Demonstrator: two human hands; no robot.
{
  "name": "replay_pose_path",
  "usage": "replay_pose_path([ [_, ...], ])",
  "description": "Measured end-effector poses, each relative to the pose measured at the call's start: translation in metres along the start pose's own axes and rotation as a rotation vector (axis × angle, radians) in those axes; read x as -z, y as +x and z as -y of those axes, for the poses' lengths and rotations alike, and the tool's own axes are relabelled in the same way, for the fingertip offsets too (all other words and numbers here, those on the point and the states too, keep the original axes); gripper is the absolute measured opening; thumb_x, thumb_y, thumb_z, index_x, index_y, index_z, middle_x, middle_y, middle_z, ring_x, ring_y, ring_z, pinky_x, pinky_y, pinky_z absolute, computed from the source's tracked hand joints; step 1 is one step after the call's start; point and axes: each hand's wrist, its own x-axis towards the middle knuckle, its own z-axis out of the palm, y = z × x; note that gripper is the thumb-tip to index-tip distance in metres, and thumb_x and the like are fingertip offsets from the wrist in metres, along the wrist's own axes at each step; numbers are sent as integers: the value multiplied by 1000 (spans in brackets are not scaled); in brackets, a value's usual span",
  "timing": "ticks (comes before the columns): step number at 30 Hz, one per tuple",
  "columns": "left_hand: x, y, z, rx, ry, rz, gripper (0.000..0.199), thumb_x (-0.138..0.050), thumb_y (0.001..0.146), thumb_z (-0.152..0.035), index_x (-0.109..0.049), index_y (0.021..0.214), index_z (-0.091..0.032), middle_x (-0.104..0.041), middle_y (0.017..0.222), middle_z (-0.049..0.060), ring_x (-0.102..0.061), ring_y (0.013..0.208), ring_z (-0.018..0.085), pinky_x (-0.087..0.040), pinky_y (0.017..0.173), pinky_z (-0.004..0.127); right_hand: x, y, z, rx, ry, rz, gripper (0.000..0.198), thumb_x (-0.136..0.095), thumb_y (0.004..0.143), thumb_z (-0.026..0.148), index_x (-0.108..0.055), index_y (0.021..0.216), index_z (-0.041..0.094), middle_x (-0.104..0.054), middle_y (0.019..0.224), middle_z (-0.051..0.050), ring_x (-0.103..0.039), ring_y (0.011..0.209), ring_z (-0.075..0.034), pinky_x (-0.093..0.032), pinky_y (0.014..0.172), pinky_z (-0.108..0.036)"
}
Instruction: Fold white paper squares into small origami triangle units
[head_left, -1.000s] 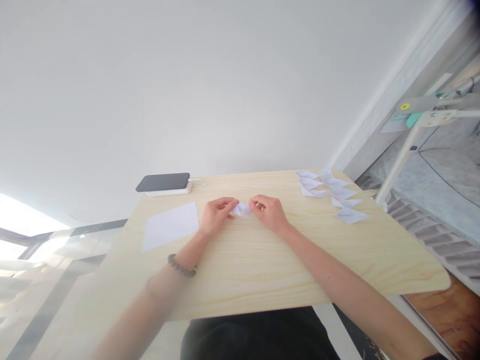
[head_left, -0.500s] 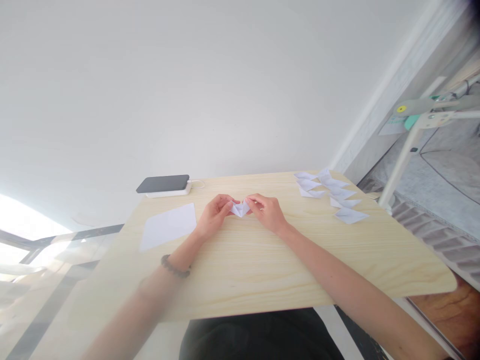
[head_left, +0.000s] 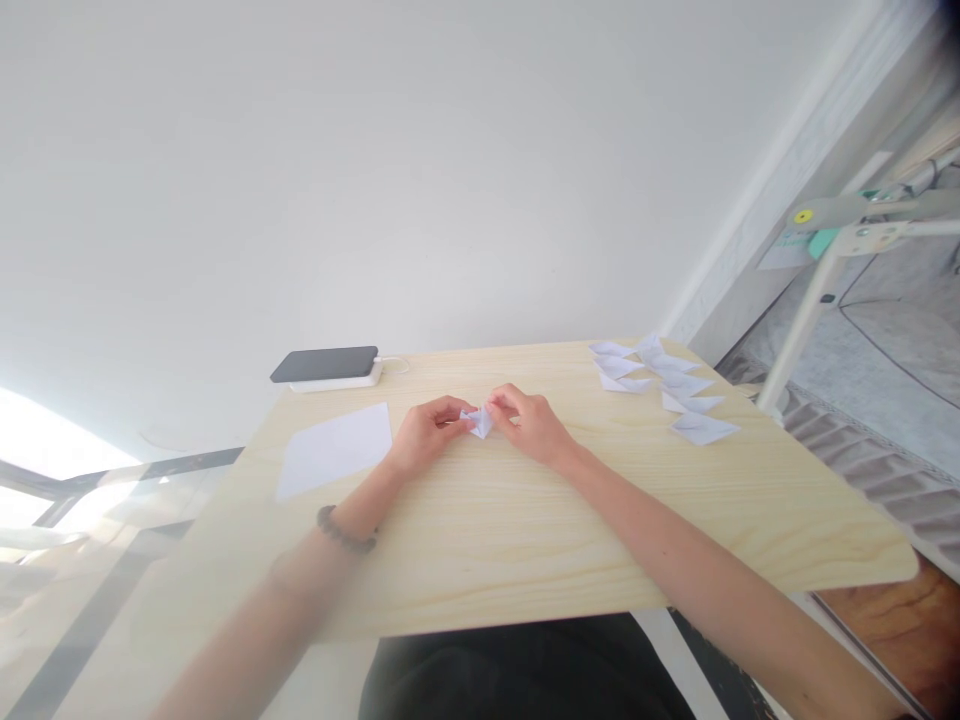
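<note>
A small folded white paper is held just above the middle of the table, its folds angled upward. My left hand pinches its left end between thumb and fingers. At its upper right corner, my right hand grips the paper with thumb and forefinger. The fingers cover part of both ends. Several folded white paper boats lie in two rows at the right of the table, and a flat white sheet of paper lies to the left of my left hand.
A dark phone rests on a white box at the table's back left, with a white cable attached. The pale wooden table meets the wall behind. A white metal frame stands beyond the right edge.
The folded paper has turned and looks narrower, its right end now raised more upright. My right fingers have shifted slightly left and up along it. The boats and sheet stay put.
</note>
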Motion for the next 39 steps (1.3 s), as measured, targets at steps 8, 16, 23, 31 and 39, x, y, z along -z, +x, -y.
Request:
replay_pose_path([
  [8, -1, -3, -1, 1, 70, -39, 30, -60, 70, -41, -62, 85, -15, -67, 87, 6, -62, 83, 19, -46, 79, 31, 3, 2, 3, 71, -78, 98, 16, -44, 83, 32, -54, 90, 22, -67, 82, -1, -63, 75, -13, -44, 68, -23],
  [16, -2, -2, 0, 4, 93, -63, 33, -60, 70, -44, -64, 87, -16, -68, 88, 5, -62, 82, 19, -47, 78, 30, 0, 0, 3, 55, -152, 55, 11, -45, 82, 27, -54, 81, 21, -64, 76, 0, -62, 70, -12, -43, 66, -22],
  [23, -1, 1, 0, 25, -102, -135, 32, -64, 69, -37, -64, 90, -13, -67, 92, 9, -61, 86, 20, -48, 80, 34, 0, 4, 1, 35, 105, -16, 17, -43, 83, 32, -55, 85, 20, -63, 82, -2, -62, 74, -13, -48, 67, -23],
  [31, 1, 2, -2, 20, -380, -228, 31, -67, 66, -35, -63, 86, -12, -64, 101, 11, -60, 92, 21, -44, 88, 40, -1, 4, -6, -143, 385, -148, 21, -46, 81, 39, -51, 85, 18, -62, 78, -2, -64, 72, -15, -52, 69, -28],
  [39, 2, 2, -4, -10, -271, -192, 25, -66, 68, -31, -63, 84, -12, -63, 105, 11, -57, 98, 22, -42, 91, 40, 8, 4, -6, 134, 126, -16, 23, -39, 84, 20, -54, 101, 22, -58, 100, -5, -60, 85, -13, -50, 76, -27],
])
